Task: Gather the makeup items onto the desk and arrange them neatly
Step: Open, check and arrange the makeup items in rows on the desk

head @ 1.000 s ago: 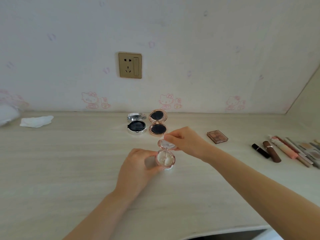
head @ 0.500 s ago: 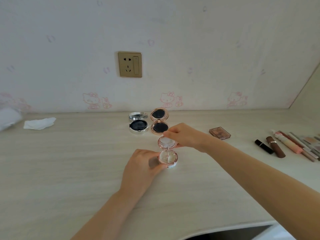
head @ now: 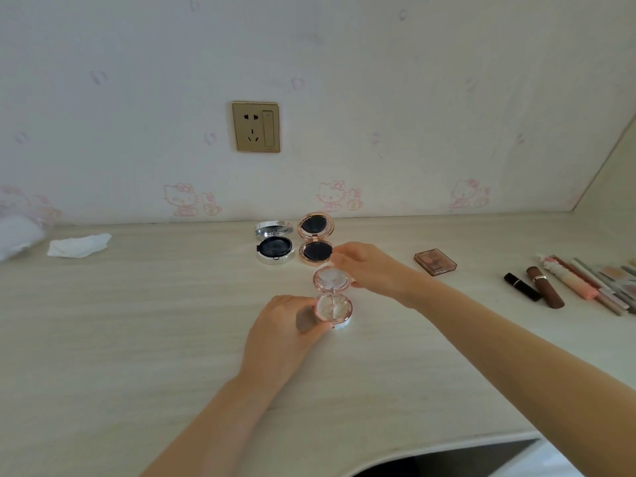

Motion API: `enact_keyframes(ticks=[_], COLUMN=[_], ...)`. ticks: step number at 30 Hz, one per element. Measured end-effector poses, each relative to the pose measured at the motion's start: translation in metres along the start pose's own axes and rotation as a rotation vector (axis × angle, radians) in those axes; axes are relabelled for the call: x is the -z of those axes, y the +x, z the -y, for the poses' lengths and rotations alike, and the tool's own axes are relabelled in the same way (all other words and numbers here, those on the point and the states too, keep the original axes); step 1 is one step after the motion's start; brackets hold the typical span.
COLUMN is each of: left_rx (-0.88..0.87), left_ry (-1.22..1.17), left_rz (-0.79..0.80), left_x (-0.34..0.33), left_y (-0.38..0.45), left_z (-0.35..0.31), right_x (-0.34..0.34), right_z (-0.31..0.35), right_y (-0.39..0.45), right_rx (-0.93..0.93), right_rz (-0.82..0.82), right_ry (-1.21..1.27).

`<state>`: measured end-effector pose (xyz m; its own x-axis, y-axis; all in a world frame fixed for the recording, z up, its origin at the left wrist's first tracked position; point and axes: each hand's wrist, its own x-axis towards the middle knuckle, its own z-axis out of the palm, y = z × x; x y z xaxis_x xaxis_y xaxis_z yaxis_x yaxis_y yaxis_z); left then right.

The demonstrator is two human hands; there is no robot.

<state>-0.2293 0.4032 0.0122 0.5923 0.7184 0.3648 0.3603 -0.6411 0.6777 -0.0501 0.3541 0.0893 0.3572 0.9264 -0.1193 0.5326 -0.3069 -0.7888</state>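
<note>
A pink round compact [head: 333,306] lies open in the middle of the pale wooden desk [head: 137,339]. My left hand [head: 282,332] grips its base from the left. My right hand [head: 370,266] pinches the far right edge of its lid [head: 331,279], which is folded back almost flat. Behind it sit a silver compact [head: 274,247] and a rose-gold compact [head: 315,242], both open with dark pads. A small brown eyeshadow palette [head: 435,262] lies to the right. A black lipstick [head: 522,286], a brown tube [head: 545,286] and several slim sticks [head: 585,284] lie side by side at the far right.
A crumpled white tissue [head: 78,245] lies at the back left, beside a blurred white object [head: 15,235] at the frame edge. A gold wall socket [head: 256,127] is on the wall. The desk's curved front edge [head: 430,452] runs at lower right.
My right hand has pushed the pink compact's lid further back, from nearly upright to almost flat. Both hands and the compact sit slightly farther right and back on the desk.
</note>
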Motion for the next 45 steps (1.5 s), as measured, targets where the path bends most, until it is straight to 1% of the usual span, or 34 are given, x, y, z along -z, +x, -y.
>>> enact_keyframes(ticks=[3, 5, 11, 16, 21, 24, 28, 33, 37, 45], left_rx=[0.016, 0.021, -0.004, -0.025, -0.046, -0.054, -0.112, -0.262, -0.308, -0.361], left_ry=[-0.025, -0.023, 0.005, 0.011, 0.041, 0.117, 0.24, 0.383, 0.555, 0.646], left_rz=[-0.007, 0.006, 0.006, -0.006, -0.007, 0.02, 0.028, -0.019, -0.078, -0.116], left_x=[-0.001, -0.002, -0.002, -0.002, -0.008, -0.019, -0.035, -0.055, -0.066, -0.073], left_y=[0.0, 0.001, 0.0, 0.001, 0.007, 0.018, 0.037, 0.061, 0.082, 0.111], left_z=[0.0, 0.0, -0.004, -0.005, -0.013, -0.016, -0.021, -0.027, -0.028, -0.027], right_x=[-0.003, -0.011, -0.039, -0.048, -0.047, -0.039, -0.021, -0.003, 0.008, 0.023], right_z=[-0.011, -0.022, -0.041, -0.05, -0.058, -0.062, -0.068, -0.082, -0.088, -0.086], right_y=[-0.017, -0.033, -0.057, -0.055, -0.047, -0.041, -0.032, -0.01, 0.012, 0.043], right_rx=[0.027, 0.041, 0.151, 0.227, 0.254, 0.233, 0.233, 0.228, 0.207, 0.223], right_rz=[-0.135, -0.183, -0.157, -0.237, -0.294, -0.317, -0.342, -0.374, -0.369, -0.312], right_ry=[0.023, 0.007, -0.084, -0.105, -0.078, -0.054, -0.061, -0.163, -0.224, -0.321])
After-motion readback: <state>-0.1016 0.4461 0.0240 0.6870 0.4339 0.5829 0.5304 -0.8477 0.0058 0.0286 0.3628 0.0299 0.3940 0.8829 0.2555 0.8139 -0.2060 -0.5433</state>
